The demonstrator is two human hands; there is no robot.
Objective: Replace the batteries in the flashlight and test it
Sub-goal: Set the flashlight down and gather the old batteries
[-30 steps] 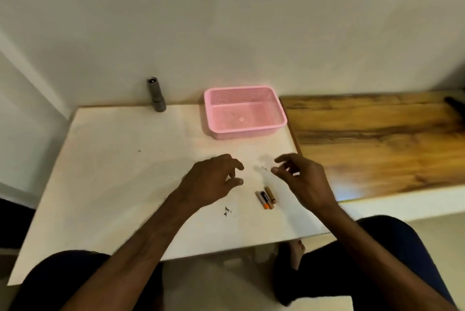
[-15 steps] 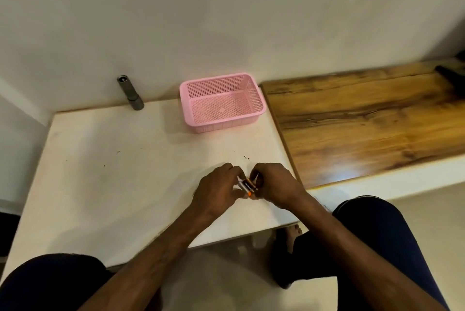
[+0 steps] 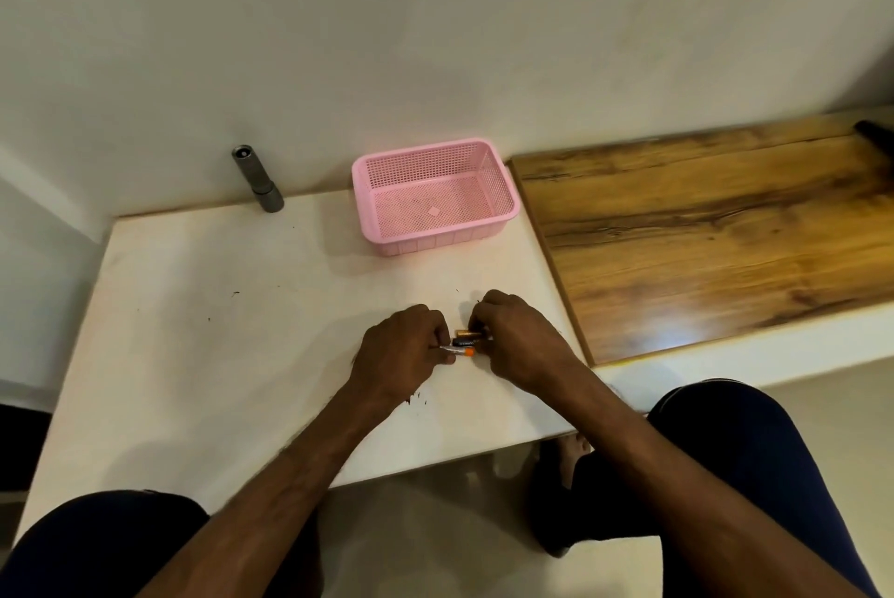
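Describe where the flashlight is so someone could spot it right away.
Look at the white table, back left edge against the wall. The flashlight stands there, left of the pink basket: a grey metal cylinder, the only upright thing.

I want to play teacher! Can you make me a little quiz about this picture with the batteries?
1. True or false: the flashlight lies inside the pink basket.
2. What do the left hand and right hand meet around? A) batteries B) a spoon C) a book
3. Fill in: the basket sits on the ____ table.

Key: 1 false, it stands by the wall; 2 A; 3 white.
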